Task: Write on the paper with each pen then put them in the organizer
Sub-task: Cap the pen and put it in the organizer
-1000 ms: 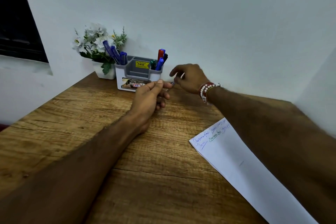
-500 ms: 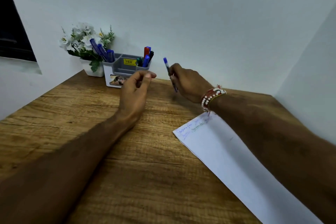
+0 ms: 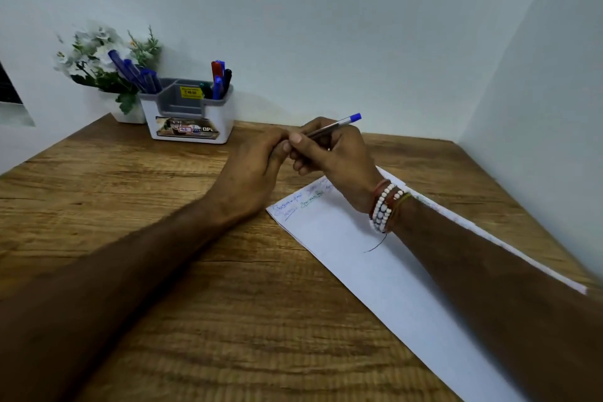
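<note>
1. Two hands met over the bench (image 3: 137, 271), just beyond the far left corner of the paper (image 3: 375, 271). The right hand (image 3: 336, 160) was closed around a clear-barrelled pen (image 3: 329, 128), its blue end pointing up and to the right. The left hand (image 3: 257, 170) had its fingers curled in at the pen's lower end; whether it pinched a cap or only the tip could not be told, that end being hidden.
2. Judged step: uncapping or readying the pen for writing. A straight pull along the barrel would serve best, with the right hand's hold firm and short.
3. The paper lay flat under the right forearm, a few lines of blue and green writing at its far end. A fresh line belonged just nearer than those, on blank sheet.
4. The organizer (image 3: 191, 121) stood far left against the wall, well apart from the hands, with pens in both side compartments. A flower pot (image 3: 127, 114) sat just left of it.
5. Any cap removed should be kept in the left hand for recapping.
</note>
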